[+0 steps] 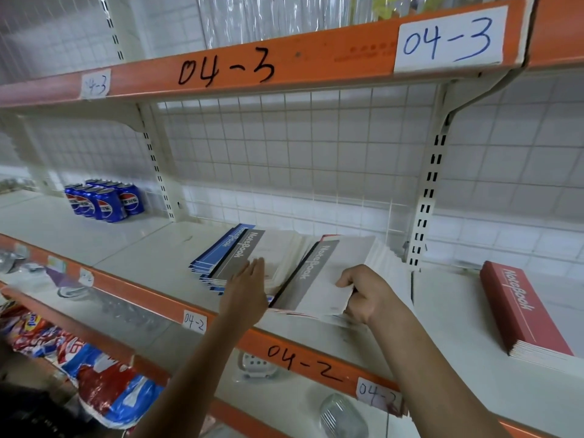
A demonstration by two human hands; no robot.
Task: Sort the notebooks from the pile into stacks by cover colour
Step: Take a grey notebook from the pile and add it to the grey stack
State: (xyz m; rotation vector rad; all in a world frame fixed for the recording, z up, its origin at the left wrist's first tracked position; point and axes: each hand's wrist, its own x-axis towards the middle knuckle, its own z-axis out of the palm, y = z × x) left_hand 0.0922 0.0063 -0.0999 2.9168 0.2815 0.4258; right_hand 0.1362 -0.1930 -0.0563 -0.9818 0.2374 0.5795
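Your right hand (pixel 363 295) was curled round the near edge of a white notebook (pixel 328 279), thumb on top of the cover and fingers underneath. A grey band along the cover's spine side read "NoteBook". That notebook sat tilted on top of the pile (pixel 284 257) in the middle of the shelf (pixel 151 248), and a red corner showed from under its far edge.

Your left hand (pixel 249 286) was flat, fingers straight and together, holding nothing. It was over the near end of a second grey-banded cover (pixel 243 251), also marked "NoteBook"; I cannot tell whether it touched it. Under that cover, at the left of the pile, lay the blue notebooks (pixel 215 248), fanned out a little, with "NoteBook" in white on the top one.

Well apart on the right stood the red stack (pixel 524 308), square and tidy, its top cover reading "NoteBook" in white.

The orange rail above (pixel 300 61) carried "04-3" in black marker, a white paper label (pixel 448 39) with "04-3" in blue and a smaller faded tag (pixel 94 83). The lower rail (pixel 303 361) read "04-2" in marker, with a paper tag (pixel 194 320) saying the same. At the back left of the shelf stood blue Pepsi cans (pixel 104 200).
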